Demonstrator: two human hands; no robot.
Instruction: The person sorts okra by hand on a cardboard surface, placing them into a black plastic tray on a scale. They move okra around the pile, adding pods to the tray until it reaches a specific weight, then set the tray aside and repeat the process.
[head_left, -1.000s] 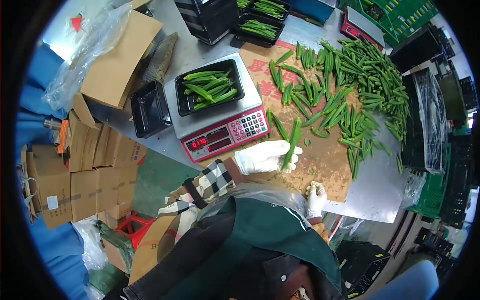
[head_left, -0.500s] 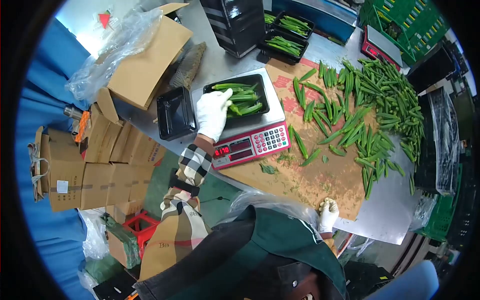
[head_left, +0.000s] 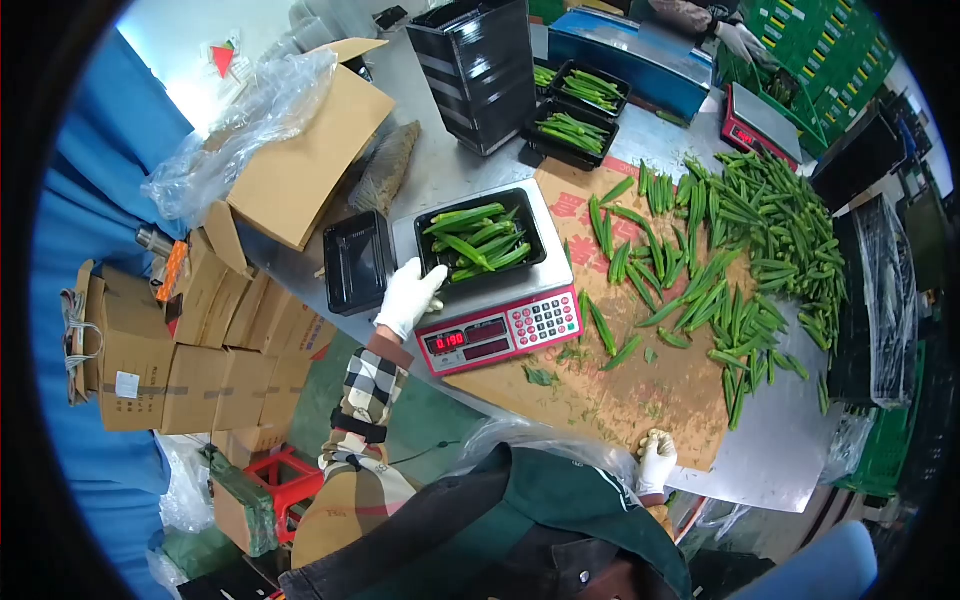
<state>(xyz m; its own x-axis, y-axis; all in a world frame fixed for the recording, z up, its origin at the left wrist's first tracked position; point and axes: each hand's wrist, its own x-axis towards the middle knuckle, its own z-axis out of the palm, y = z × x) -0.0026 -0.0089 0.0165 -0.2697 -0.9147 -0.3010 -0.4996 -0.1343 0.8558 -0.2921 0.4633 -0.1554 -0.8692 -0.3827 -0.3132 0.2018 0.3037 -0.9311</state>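
My left hand [head_left: 411, 298], in a white glove, is at the near left corner of a black tray [head_left: 447, 290], thumb and fingers apart with nothing between them. Okra pods [head_left: 485, 240] lie piled in that tray. Under it is a red and silver weighing scale [head_left: 548, 320], its display reading 0.190. Beside the scale, to the left, lies a black tray with no okra in it [head_left: 352, 262]. My right hand [head_left: 657, 460], gloved too, rests with curled fingers at the near edge of a cardboard sheet [head_left: 600, 412].
Loose okra [head_left: 780, 230] is heaped on the right. Filled okra trays [head_left: 572, 132] stand at the back beside a tall stack of black trays [head_left: 475, 75]. An open carton [head_left: 310, 150] sits at left. Another person's gloved hand [head_left: 740, 42] shows near a second scale [head_left: 762, 120].
My left hand has drawn back from the okra to the tray's near corner and opened. The display went from 0.170 to 0.190. The view shifted slightly; another person's hand came into sight.
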